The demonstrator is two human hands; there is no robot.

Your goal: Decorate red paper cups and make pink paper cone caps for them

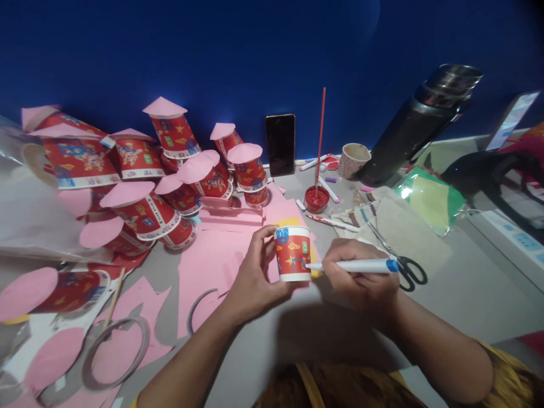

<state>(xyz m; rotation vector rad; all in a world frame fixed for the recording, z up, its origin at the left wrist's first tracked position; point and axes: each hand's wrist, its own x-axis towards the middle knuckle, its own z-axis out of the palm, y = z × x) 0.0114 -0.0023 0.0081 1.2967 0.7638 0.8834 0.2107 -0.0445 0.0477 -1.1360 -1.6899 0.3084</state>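
Observation:
A red paper cup (293, 253) with printed stars and white rims is held up by my left hand (260, 272), fingers behind it and thumb under its base. My right hand (361, 277) grips a white marker (357, 266) with a blue end. The marker's tip touches the cup's side, where thin blue lines show near a yellow star. Pink paper (212, 258) and a bit of yellow paper lie on the table behind the cup.
Red cups with pink cone tops (170, 130) crowd the left. Tape rings (115, 351) lie at front left. A phone (280, 144), a pot of red paint (317, 199) with a brush, a black flask (416, 124) and scissors (406, 269) stand or lie behind and right.

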